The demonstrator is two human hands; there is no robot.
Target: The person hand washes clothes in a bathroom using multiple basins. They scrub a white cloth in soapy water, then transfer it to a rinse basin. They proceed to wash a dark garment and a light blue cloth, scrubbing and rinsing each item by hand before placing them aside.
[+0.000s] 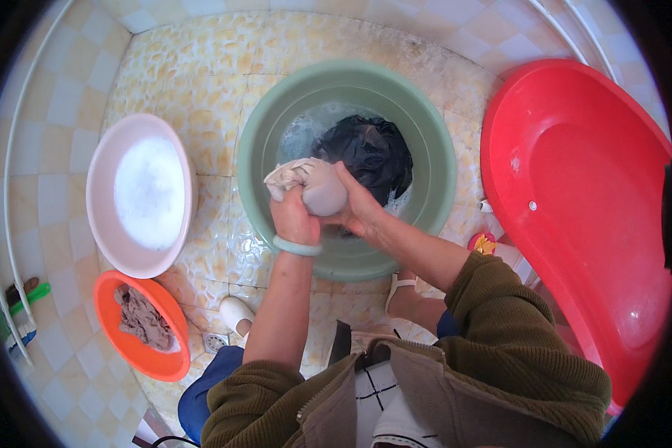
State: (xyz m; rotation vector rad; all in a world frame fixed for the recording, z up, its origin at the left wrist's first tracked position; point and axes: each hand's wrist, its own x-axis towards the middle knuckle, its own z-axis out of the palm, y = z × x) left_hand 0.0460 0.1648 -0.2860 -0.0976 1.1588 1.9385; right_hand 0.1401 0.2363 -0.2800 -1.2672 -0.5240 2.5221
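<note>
A wet, pale beige cloth point(322, 185) is bunched into a rounded bulge above the large green basin point(437, 149). My left hand point(294, 218) wraps round its gathered end on the near left, a pale bangle on that wrist. Against the bulge's right side, my right hand point(357, 205) presses and holds it, with part of the fingers hidden beneath. Just beyond the cloth, a black garment point(366, 153) lies heaped in cloudy, sudsy water inside the basin.
Left of the green basin stands a pale pink basin point(101, 201) full of white suds. Nearer me, an orange basin point(112, 332) holds a brown cloth point(143, 317). A big red tub point(575, 179) occupies the right side. Brushes point(31, 297) hang by the left wall. The tiled floor point(201, 89) looks wet.
</note>
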